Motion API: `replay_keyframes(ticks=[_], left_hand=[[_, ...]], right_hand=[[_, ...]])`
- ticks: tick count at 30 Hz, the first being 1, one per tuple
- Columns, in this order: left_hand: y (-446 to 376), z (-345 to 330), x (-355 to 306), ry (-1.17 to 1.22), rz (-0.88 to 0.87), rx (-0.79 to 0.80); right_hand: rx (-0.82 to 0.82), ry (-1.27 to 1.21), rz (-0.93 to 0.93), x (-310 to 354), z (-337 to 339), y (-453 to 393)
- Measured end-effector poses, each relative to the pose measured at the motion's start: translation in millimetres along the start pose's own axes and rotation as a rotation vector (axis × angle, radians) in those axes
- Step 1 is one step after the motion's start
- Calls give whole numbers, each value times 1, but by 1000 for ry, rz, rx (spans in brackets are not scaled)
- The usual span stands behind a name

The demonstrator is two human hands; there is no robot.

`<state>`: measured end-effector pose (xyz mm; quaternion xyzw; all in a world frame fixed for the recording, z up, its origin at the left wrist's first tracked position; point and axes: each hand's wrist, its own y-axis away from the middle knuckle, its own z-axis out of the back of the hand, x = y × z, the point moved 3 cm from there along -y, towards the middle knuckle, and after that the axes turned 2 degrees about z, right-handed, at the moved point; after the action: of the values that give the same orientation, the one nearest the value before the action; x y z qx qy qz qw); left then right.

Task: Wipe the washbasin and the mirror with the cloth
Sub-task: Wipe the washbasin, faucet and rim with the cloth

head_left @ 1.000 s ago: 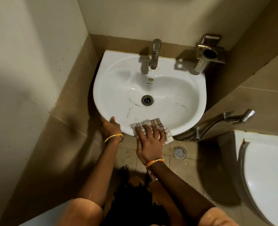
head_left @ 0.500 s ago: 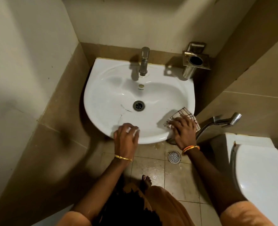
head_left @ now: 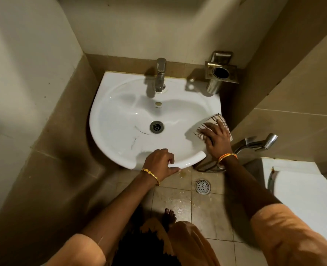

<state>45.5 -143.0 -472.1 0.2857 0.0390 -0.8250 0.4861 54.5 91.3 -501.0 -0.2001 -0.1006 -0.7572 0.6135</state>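
A white washbasin [head_left: 120, 116] hangs in the corner, with dark crack lines left of its drain [head_left: 156, 127]. The checked cloth [head_left: 216, 121] lies on the basin's right rim. My right hand [head_left: 217, 140] presses flat on it, covering its lower half. My left hand [head_left: 159, 163] grips the basin's front rim, fingers curled over the edge. No mirror shows in the frame.
A steel tap [head_left: 160, 75] stands at the basin's back. A metal cup holder [head_left: 219, 73] is fixed to the wall at right. A hand sprayer [head_left: 258, 143] and a white toilet [head_left: 302, 198] are on the right. A floor drain [head_left: 203, 186] sits below the basin.
My right hand has slid the cloth from the front rim round to the right rim. My left hand has moved right along the front rim.
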Motion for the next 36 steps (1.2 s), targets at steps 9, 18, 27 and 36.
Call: replay_keyframes(ticks=[9,18,27,36], left_hand=[[-32,-12,-41,-8,-79,167],[-51,-9,-40,-7,-20,338],[-56,-8,-37,72,25,414],[-59,-13,-30,113,4,426]], right_hand=[[-82,-247,-170,45,-22,68],[83,31,-111,-1,1,-31],[-136,-14,-285,-2,13,-35],[-47,180,-329,19,-2,-97]])
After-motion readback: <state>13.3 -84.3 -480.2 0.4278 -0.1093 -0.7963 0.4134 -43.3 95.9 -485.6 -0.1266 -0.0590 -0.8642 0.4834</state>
